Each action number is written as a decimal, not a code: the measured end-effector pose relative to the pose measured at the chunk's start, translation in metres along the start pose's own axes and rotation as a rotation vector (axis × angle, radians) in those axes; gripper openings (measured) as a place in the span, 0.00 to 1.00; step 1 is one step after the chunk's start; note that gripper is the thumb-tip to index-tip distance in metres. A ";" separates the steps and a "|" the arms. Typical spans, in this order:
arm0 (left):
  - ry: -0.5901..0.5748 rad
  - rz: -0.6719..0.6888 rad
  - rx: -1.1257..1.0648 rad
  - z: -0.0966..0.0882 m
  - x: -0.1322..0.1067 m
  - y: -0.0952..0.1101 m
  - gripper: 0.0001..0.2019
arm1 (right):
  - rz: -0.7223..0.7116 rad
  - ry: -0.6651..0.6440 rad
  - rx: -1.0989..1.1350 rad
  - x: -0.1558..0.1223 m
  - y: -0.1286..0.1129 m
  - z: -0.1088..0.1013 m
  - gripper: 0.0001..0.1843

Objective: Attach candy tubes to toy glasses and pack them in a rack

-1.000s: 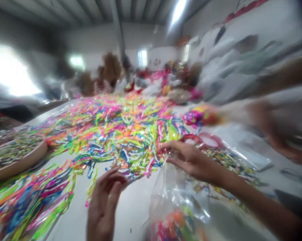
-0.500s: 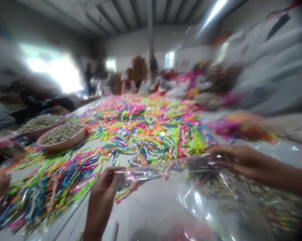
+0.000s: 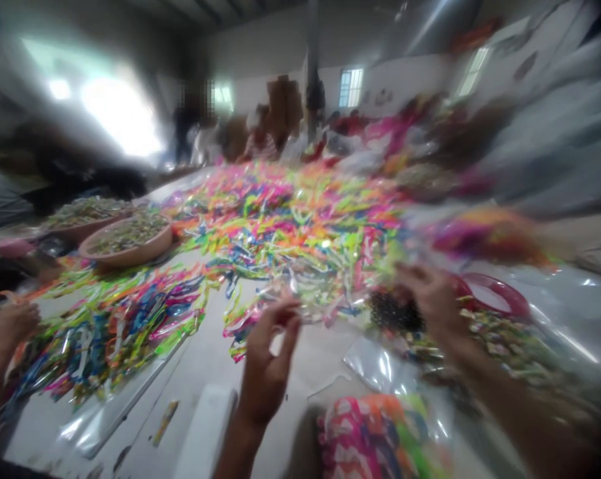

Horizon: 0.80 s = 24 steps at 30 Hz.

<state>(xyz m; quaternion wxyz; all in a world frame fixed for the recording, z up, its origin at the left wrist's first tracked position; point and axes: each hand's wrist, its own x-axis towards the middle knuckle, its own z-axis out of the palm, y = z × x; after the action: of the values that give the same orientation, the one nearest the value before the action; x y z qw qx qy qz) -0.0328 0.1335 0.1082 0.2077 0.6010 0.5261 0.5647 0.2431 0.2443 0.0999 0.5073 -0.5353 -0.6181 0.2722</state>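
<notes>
My left hand (image 3: 270,359) pinches the edge of a clear plastic bag (image 3: 330,307), which is blurred and crumpled. My right hand (image 3: 430,299) grips the same bag further right, beside a dark clump of beads (image 3: 395,313). The bag's mouth stretches between my hands above a white table (image 3: 205,372). Behind it spreads a large heap of shiny neon plastic strips (image 3: 290,226). Below my hands lies a bag packed with pink, orange and green strips (image 3: 375,432).
A red plastic ring (image 3: 494,296) and scattered beads (image 3: 510,352) lie on the right. Round bowls of mixed beads (image 3: 128,243) stand at the left, near a co-worker's hand (image 3: 8,326). Several seated people and bags fill the far room.
My hands have come closer together, and the plastic bag has shifted from hanging below my right hand to spanning both hands. The view has swung left, and a co-worker's hand has entered at left.
</notes>
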 end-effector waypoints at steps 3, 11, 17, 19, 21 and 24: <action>-0.274 -0.059 -0.014 0.034 -0.012 -0.009 0.18 | 0.054 -0.376 0.185 -0.035 -0.010 0.045 0.32; -0.416 -0.076 -0.034 0.021 -0.021 -0.045 0.13 | 0.100 -0.663 0.287 -0.052 -0.006 0.040 0.26; -0.504 -0.153 -0.082 0.008 -0.016 -0.041 0.17 | 0.113 -0.433 0.058 -0.057 0.031 0.021 0.17; -0.490 -0.184 -0.101 0.011 -0.016 -0.045 0.20 | 0.083 -0.290 -0.024 -0.060 0.040 0.016 0.08; -0.454 -0.211 -0.101 0.014 -0.018 -0.048 0.20 | -0.012 -0.231 -0.126 -0.063 0.045 0.012 0.14; -0.439 -0.258 -0.098 0.021 -0.022 -0.048 0.16 | -0.296 -0.382 -0.311 -0.071 0.046 0.014 0.25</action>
<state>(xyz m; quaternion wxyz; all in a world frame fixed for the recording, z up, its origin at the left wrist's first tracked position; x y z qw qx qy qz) -0.0293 0.1392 0.0517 0.4163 0.6264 0.5126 0.4142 0.2418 0.1931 0.0311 0.3279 -0.4498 -0.8080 0.1931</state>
